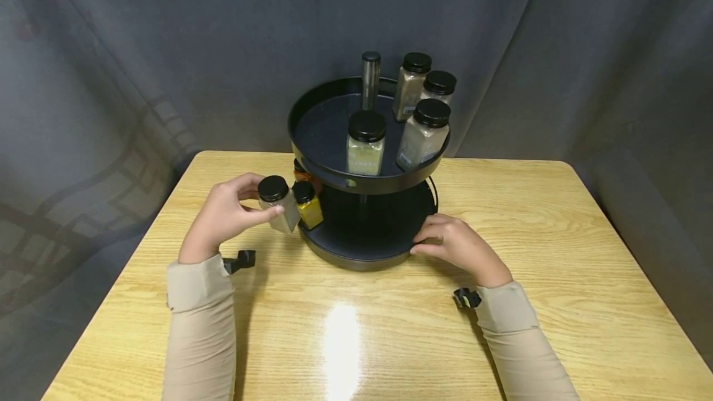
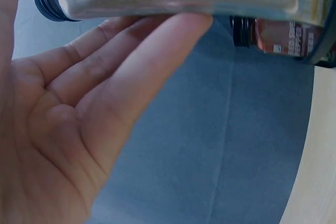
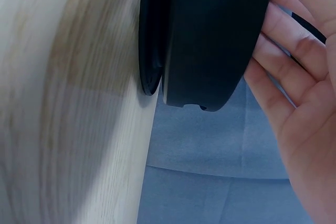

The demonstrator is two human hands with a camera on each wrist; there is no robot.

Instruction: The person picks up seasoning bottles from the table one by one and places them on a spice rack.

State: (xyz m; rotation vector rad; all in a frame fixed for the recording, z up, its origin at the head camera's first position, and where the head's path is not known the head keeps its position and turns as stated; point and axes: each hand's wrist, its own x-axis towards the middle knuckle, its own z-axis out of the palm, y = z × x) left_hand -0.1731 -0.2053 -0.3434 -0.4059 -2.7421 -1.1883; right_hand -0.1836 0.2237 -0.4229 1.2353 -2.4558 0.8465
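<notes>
Between its thumb and fingers, my left hand (image 1: pixel 225 212) holds a spice jar (image 1: pixel 286 212) with a black lid and pale powder inside, tilted at the left edge of a black two-tier turntable (image 1: pixel 362 263). Lettering shows on this jar in the left wrist view. Right beside it, on the lower tier, stands a jar of yellow spice (image 1: pixel 310 212). Behind that is a red pepper jar (image 2: pixel 283 38), partly hidden in the head view. My right hand (image 1: pixel 453 240) grips the lower tier's rim (image 3: pixel 220 51) at its right side, fingers bent over the edge.
The upper tier (image 1: pixel 328 135) carries several black-lidded jars, including a greenish one (image 1: pixel 364 155) at the front and a tan one (image 1: pixel 411 93) at the back. A metal post (image 1: pixel 370 82) rises from it. Grey curtains (image 1: pixel 223 48) hang behind the wooden table (image 1: pixel 557 252).
</notes>
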